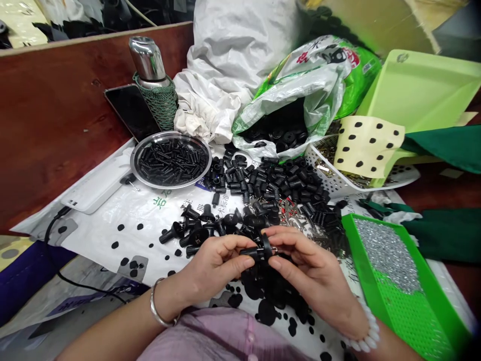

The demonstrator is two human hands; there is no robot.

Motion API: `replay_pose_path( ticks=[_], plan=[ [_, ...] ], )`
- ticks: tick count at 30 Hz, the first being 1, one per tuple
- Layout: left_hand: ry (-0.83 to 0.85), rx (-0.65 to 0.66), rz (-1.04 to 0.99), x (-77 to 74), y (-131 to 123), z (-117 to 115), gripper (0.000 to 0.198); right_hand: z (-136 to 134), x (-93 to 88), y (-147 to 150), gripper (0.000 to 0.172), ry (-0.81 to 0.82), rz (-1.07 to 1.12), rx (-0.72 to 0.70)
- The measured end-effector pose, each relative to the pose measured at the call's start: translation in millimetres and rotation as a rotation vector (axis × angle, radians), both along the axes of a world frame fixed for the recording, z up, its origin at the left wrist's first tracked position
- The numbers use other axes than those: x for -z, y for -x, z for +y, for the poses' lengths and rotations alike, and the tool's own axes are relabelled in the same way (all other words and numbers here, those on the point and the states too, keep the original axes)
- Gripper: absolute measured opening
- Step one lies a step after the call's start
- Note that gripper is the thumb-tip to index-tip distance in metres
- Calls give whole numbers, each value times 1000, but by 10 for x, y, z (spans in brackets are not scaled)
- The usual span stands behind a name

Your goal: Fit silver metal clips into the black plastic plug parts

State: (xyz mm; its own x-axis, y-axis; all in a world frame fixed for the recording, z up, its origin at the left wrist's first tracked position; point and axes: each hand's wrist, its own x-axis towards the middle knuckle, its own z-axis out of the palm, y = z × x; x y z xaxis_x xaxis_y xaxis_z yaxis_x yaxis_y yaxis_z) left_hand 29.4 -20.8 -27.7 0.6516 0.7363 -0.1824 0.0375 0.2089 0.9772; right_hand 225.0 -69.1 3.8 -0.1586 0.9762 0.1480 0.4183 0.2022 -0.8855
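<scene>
Near the front of the white-covered worktop, both my hands meet over one small black part. My left hand (210,268) pinches its black plastic sleeve (251,253) between thumb and fingers. On the other end is a round black cap (267,245), which my right hand (315,268) grips by the rim; a bit of metal shows beside it. Sleeve and cap touch end to end; whether they are fastened I cannot tell. Just beyond lie black pieces with flared ends (206,213), and further back a heap of black sleeves (259,180). Small metal parts (293,213) lie beside that heap.
A round metal plate (132,163) holds black ribbed pieces. A green tray (349,240) with small silvery parts stands at right, a white basket (330,185) behind it. At the back are an open bag (323,90), a flask (150,60) and a phone (131,113). A cable (47,240) hangs left.
</scene>
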Motion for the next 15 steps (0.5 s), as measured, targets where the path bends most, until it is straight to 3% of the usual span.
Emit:
replay_pose_path(
  ticks=[6,15],
  plan=[
    [-315,16,164,10,65,-9,29,-15,-28,-1,28,-166,-194,-76],
    [-414,-19,117,-36,20,-46,26,-19,-23,37,29,-304,-276,-67]
  ],
)
